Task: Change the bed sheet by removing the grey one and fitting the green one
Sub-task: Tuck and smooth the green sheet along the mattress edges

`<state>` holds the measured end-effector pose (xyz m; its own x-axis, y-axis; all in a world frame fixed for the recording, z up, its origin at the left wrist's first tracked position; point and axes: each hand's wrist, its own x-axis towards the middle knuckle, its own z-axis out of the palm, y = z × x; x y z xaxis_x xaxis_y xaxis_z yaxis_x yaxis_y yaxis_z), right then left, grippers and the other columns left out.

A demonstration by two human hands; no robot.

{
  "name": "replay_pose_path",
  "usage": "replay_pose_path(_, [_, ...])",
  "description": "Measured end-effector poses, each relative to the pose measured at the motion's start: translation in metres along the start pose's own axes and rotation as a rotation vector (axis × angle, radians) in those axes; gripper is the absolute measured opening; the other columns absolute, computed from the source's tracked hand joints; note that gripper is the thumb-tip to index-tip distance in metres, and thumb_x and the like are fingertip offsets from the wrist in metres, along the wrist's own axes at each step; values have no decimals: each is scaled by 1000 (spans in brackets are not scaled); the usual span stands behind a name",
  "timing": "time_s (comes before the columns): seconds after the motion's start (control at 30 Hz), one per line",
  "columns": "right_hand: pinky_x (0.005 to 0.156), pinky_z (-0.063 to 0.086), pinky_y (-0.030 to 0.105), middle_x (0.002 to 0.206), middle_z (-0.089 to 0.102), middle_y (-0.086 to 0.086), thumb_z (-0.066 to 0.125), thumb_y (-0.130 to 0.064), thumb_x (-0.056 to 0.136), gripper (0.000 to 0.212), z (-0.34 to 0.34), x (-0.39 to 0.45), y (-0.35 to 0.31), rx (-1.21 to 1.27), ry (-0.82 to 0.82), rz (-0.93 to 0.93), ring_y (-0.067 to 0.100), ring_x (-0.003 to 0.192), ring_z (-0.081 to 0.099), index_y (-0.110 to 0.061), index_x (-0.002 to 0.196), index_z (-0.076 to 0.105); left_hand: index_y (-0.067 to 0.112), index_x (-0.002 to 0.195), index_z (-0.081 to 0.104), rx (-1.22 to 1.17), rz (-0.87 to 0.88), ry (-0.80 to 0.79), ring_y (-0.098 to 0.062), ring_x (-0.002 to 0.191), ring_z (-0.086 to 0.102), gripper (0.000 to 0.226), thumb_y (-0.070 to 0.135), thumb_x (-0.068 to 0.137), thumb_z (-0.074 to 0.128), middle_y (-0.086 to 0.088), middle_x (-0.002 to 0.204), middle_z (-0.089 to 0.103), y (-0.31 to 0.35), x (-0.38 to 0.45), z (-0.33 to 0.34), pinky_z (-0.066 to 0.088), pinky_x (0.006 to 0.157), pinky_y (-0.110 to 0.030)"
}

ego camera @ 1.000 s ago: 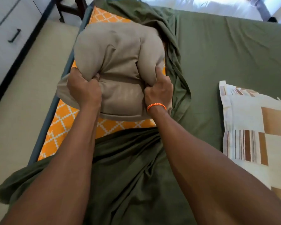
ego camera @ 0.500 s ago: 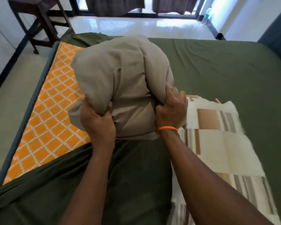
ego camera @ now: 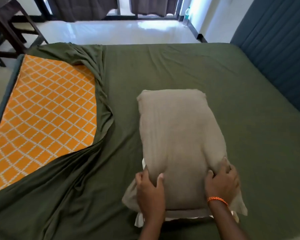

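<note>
A plump taupe-grey fabric pillow [ego camera: 178, 141] is seen lying flat on the olive-green bed sheet [ego camera: 180, 66], right of the middle of the bed, and it is gripped at its near end by both hands. The left hand [ego camera: 150, 193] is clamped on the near left corner, thumb on top, fingers wrapped round the side and largely hidden under the fabric. The right hand [ego camera: 222, 183] is curled over the near right corner, fingertips dug into the cloth so that it puckers; a braided orange wristband [ego camera: 217, 200] is worn at that wrist. Beneath the pillow, slivers of a pale cream cloth [ego camera: 139, 220] are glimpsed at the near edge and beside the left hand; what it is cannot be told from here.

The green sheet is spread smooth over most of the mattress, up to the ribbed teal upholstered headboard [ego camera: 275, 54] at the right. At the left it is bunched in thick folds, and the orange mattress surface with a white lattice pattern [ego camera: 47, 108] is left bare there. Beyond the bed, a dark wooden chair [ego camera: 9, 32], a glossy white floor [ego camera: 111, 32] and dark hanging curtains [ego camera: 87, 7] are in view.
</note>
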<state>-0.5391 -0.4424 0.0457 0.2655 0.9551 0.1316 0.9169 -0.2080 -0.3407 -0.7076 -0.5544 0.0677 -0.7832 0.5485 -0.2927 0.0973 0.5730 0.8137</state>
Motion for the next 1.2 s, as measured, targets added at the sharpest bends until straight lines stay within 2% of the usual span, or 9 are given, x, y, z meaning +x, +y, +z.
replay_pose_path(0.27, [106,43,49,140,58,11,61,-7,82,50,34,-42,-71,228,-10,-389,36,122,55,-14,132,61,22,115,75,16,42,36,-12,104,62,20,13,98,67,5,115,63,-55,46,-38,49,92,-29])
replay_pose_path(0.6, [100,50,45,121,65,7,60,-17,96,44,110,-205,-196,534,-887,-554,26,113,61,-18,139,57,29,112,76,265,-47,181,-28,115,65,19,30,94,69,-1,119,74,-164,158,-153,53,98,-42])
replay_pose_path(0.8, [99,52,46,123,57,14,61,-25,98,77,181,-263,-267,415,-974,-556,35,105,64,-46,160,21,25,166,0,763,-63,49,-29,162,-9,127,71,77,77,-4,176,-10,-254,246,-237,-14,124,-49])
replay_pose_path(0.87, [103,48,44,128,53,14,59,-27,101,82,195,-287,-286,403,-1013,-522,34,113,60,-51,161,9,22,163,20,955,-57,-45,-32,160,-16,120,82,73,72,-7,175,-12,-288,264,-266,-34,111,-52])
replay_pose_path(0.93, [107,43,44,138,48,14,56,-30,102,79,205,-318,-302,306,-951,-454,35,123,53,-43,163,8,22,135,63,905,42,-35,-36,155,22,67,64,84,72,-11,169,28,-314,266,-291,-13,127,-59])
replay_pose_path(0.97, [108,42,46,142,46,14,55,-32,102,75,207,-336,-311,229,-865,-422,35,127,50,-36,164,13,20,117,74,826,112,25,-38,139,47,43,51,89,69,-12,151,53,-323,264,-307,23,126,-58])
replay_pose_path(1.0, [107,40,46,145,46,13,55,-33,102,70,207,-355,-319,184,-772,-390,36,131,48,-29,163,20,16,103,78,725,130,85,-40,117,61,31,42,91,67,-14,126,69,-323,258,-322,49,104,-52])
replay_pose_path(1.07, [109,38,46,149,48,11,56,-37,101,67,207,-398,-347,195,-683,-386,34,135,45,-22,160,30,9,93,77,508,-6,209,-45,94,67,28,34,93,64,-21,97,73,-324,246,-367,52,74,-43])
replay_pose_path(1.2, [116,36,46,157,48,8,57,-41,101,73,198,-510,-411,249,-1079,-648,29,143,45,-34,164,20,6,98,76,421,-264,399,-48,88,68,26,28,92,62,-26,94,71,-359,226,-472,52,72,-47])
